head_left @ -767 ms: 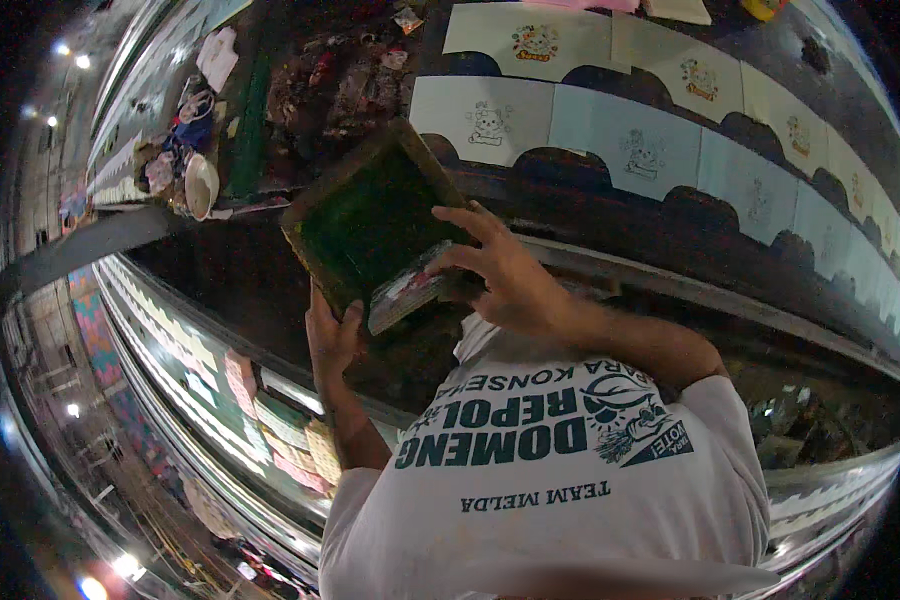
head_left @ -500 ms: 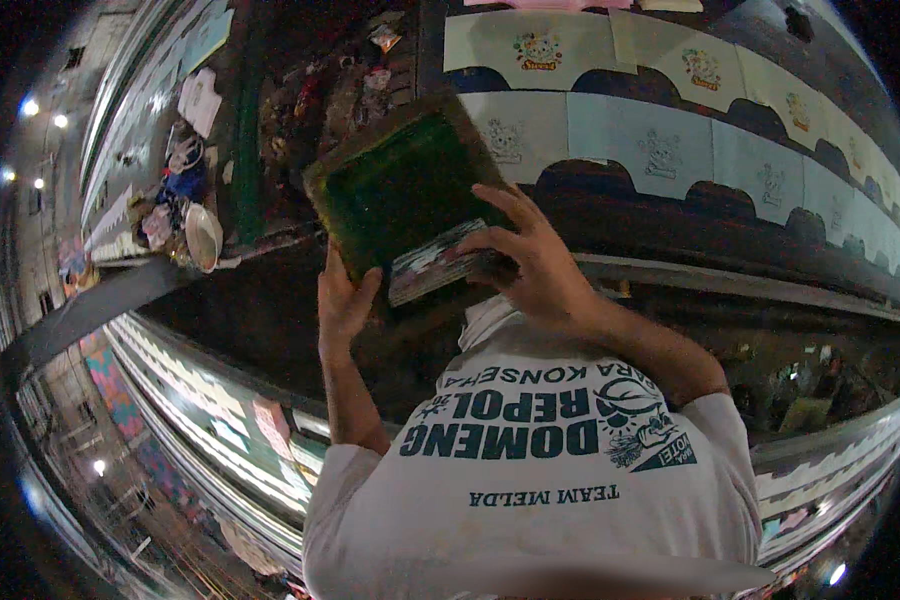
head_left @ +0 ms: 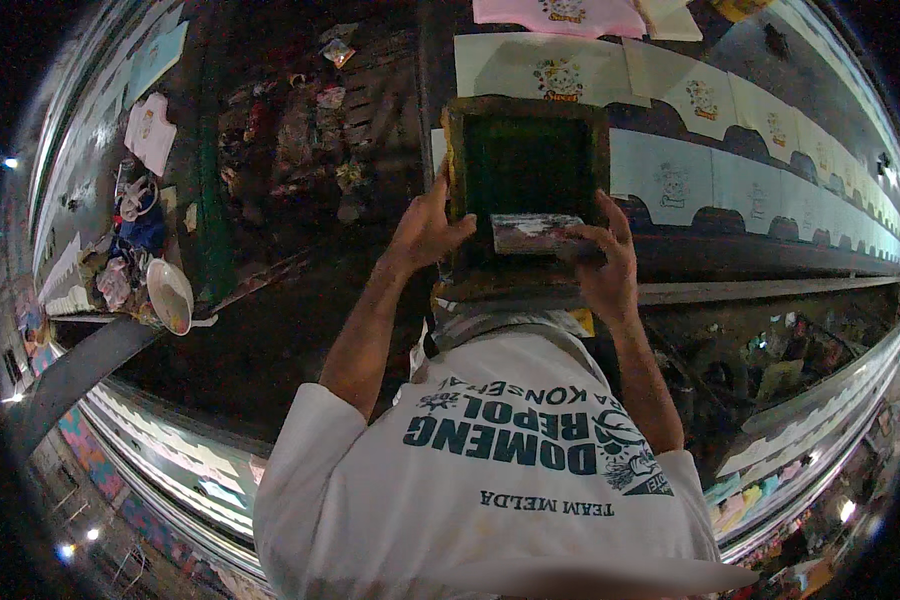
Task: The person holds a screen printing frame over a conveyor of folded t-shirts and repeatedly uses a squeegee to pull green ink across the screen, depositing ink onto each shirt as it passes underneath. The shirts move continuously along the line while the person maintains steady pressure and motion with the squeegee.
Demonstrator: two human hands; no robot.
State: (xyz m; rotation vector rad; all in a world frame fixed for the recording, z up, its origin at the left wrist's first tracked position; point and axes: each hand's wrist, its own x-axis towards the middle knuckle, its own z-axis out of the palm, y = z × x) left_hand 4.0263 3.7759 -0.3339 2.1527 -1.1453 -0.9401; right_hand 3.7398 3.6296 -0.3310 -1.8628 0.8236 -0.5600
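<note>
A screen-printing frame (head_left: 596, 150) with a dark green mesh is in front of me, square to my body and over the near end of the garment rows. My left hand (head_left: 428, 232) is closed on its left side, the thumb on the near-left part of the rim. A squeegee (head_left: 536, 232) with a pale, ink-smeared face lies inside the frame along the near edge. Around the frame's right side my right hand (head_left: 608, 262) is closed, with fingers reaching in to the squeegee's right end. The garment piece under the frame is mostly hidden.
Rows of pale garment pieces (head_left: 660, 180) with printed designs run off to the right on a long table. A pink piece (head_left: 560, 15) lies at the far edge. At left are a white tub (head_left: 170, 297), bundled rags (head_left: 115, 280) and a dark, littered strip (head_left: 300, 130).
The frame has swung from a tilt to nearly straight and moved to the right, over the pale pieces. Both hands moved with it; the squeegee stays inside along the near edge.
</note>
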